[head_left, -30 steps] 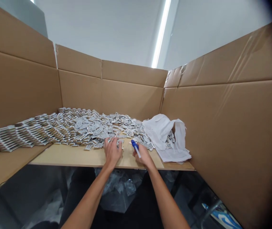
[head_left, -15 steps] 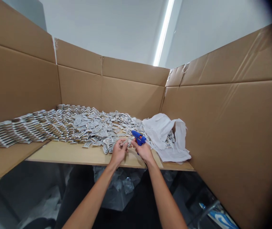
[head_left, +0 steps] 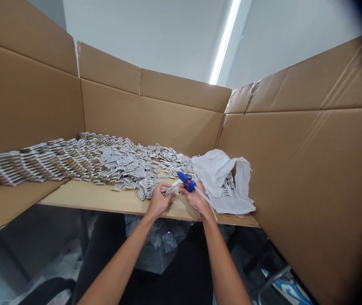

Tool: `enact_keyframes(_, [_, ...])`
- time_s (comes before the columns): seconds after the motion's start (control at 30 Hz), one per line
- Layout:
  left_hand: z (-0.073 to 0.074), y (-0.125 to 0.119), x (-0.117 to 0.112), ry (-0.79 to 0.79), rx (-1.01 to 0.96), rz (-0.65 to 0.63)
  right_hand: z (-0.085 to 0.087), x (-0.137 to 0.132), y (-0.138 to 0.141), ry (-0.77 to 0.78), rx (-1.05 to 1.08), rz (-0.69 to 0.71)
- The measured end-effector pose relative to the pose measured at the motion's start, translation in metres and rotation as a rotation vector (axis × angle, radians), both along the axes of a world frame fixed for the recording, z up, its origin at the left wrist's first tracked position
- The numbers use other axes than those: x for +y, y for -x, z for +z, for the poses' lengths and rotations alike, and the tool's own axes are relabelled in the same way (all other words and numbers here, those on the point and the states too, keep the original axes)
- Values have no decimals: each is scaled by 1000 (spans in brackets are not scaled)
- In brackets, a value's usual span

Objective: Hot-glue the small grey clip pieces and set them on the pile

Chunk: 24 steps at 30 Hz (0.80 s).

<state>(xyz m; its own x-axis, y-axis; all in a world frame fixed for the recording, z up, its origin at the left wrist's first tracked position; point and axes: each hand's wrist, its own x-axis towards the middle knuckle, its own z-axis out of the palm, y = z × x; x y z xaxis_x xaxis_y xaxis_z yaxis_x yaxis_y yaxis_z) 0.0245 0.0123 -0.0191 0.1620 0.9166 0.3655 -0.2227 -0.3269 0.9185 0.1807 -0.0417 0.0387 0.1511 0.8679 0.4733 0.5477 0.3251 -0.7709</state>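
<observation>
My left hand (head_left: 158,200) is closed around a small grey-white flat piece (head_left: 169,190), held just above the front of the wooden table (head_left: 104,201). My right hand (head_left: 196,198) grips a blue glue gun (head_left: 186,181) whose tip points left at that piece. The two hands are almost touching. Behind them lies a wide heap of the same grey-white pieces (head_left: 130,165), loose in the middle and laid in overlapping rows on the left (head_left: 25,163).
Tall cardboard walls (head_left: 295,161) enclose the table on the left, back and right. A crumpled white plastic bag (head_left: 222,180) lies at the right of the table with some pieces in it. Clear plastic bags (head_left: 158,245) sit on the floor under the table.
My left hand picked a piece out of the heap and lifted it. My right hand turned the glue gun and brought its tip to the piece. The camera shifted slightly.
</observation>
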Motion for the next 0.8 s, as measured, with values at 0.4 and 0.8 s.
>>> enact_keyframes(0.4, [12, 0, -10, 89, -49, -30, -8, 6, -5, -127, -213, -49])
enact_keyframes(0.8, [9, 0, -7, 16, -50, -1, -11, 10, 13, -106, -210, -187])
